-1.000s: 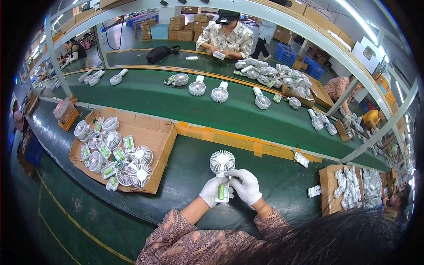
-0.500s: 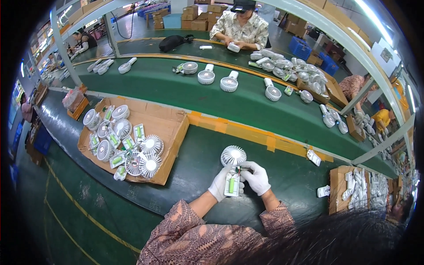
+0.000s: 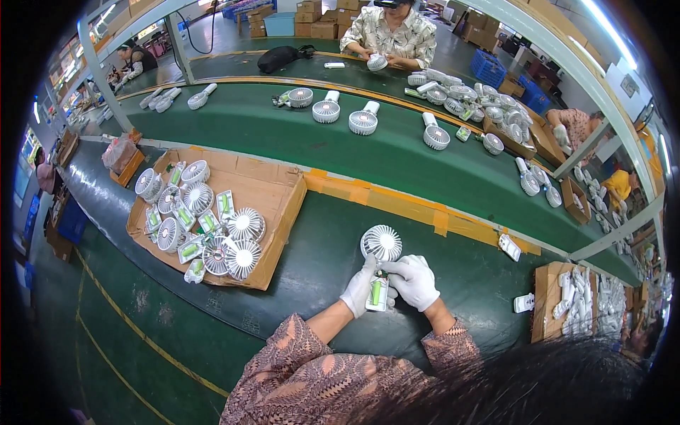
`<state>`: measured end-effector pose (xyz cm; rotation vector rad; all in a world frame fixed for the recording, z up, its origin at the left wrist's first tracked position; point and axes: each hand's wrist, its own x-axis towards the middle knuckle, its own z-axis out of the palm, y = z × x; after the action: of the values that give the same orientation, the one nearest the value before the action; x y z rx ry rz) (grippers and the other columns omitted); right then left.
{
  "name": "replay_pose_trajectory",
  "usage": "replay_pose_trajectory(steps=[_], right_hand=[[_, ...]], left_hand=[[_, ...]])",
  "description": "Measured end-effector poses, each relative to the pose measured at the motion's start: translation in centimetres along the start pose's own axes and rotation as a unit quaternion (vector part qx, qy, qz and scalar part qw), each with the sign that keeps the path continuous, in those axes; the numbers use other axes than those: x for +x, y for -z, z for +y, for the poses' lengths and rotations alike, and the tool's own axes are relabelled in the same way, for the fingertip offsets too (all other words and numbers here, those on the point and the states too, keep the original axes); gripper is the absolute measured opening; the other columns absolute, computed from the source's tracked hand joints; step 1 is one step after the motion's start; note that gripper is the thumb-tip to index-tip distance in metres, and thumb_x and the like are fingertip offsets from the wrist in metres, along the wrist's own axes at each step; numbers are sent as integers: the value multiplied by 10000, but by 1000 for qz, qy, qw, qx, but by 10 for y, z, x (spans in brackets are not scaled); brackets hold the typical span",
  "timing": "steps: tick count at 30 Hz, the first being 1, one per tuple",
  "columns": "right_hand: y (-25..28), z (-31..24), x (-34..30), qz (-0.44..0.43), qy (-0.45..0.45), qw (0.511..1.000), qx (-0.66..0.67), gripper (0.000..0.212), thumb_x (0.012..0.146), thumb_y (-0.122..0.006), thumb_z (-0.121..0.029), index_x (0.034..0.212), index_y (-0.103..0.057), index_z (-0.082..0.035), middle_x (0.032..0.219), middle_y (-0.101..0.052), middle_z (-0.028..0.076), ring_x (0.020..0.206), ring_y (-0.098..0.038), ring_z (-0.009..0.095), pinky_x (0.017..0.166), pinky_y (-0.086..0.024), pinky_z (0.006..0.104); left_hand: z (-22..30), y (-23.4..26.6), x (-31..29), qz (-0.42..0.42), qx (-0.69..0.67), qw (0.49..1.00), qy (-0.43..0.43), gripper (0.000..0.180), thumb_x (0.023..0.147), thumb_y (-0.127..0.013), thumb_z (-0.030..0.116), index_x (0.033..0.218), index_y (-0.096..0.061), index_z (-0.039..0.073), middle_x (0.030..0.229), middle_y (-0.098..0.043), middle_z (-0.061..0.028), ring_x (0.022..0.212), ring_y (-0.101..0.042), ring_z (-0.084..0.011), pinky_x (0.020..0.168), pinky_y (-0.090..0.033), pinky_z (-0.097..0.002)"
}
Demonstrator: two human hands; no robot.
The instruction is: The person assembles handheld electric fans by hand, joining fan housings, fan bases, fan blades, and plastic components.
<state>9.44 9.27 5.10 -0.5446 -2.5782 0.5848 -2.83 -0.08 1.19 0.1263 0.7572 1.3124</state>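
Observation:
Both of my hands wear white gloves and hold one small white handheld fan (image 3: 381,243) over the dark green table. My left hand (image 3: 359,285) grips the left side of the fan's green-and-white handle (image 3: 377,294). My right hand (image 3: 413,281) closes on the handle from the right. The round grille head points away from me, above my fingers.
An open cardboard box (image 3: 280,221) to my left holds several similar fans. A green conveyor belt (image 3: 397,159) beyond carries more fans. A small box of white parts (image 3: 549,301) sits at my right. Another person (image 3: 394,32) works across the belt.
My hands and the fan stay together in the same grip. The view has shifted slightly, so the box and belt appear a bit further right and lower.

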Motion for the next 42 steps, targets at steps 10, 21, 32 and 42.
replay_pose_trajectory(steps=[10, 21, 32, 42], right_hand=[[5, -18, 5, -57, 148, 975, -157, 226, 687, -588, -143, 910, -615, -164, 744, -563, 2, 752, -542, 194, 727, -402, 341], [1, -6, 2, -38, -54, 997, 42, 177, 736, -568, -116, 906, -615, -94, 768, -619, 84, 772, -581, 283, 729, -426, 371], [139, 156, -52, 107, -344, 857, -369, 702, 584, -742, -243, 1215, -475, -88, 1280, -444, 138, 1195, -394, 333, 954, -388, 422], [111, 201, -111, 152, -325, 909, -211, 319, 696, -642, -201, 990, -654, -78, 971, -619, 136, 948, -559, 297, 856, -435, 371]], left_hand=[[-6, -3, 7, 40, -48, 997, -40, 633, 867, -263, 640, 1096, -514, 106, 883, -615, -80, 677, -631, -203, 555, -551, -347], [-1, 5, 5, -26, 68, 997, -19, 470, 896, -443, 475, 1083, -510, 50, 829, -610, -101, 623, -622, -206, 536, -548, -341], [0, 14, 7, -32, -79, 996, -33, 193, 909, -492, 231, 980, -513, 53, 859, -607, -110, 690, -615, -214, 605, -543, -389], [6, 16, 12, -93, -160, 982, 26, 187, 888, -525, 233, 942, -544, 55, 871, -613, -106, 718, -619, -228, 625, -548, -391]])
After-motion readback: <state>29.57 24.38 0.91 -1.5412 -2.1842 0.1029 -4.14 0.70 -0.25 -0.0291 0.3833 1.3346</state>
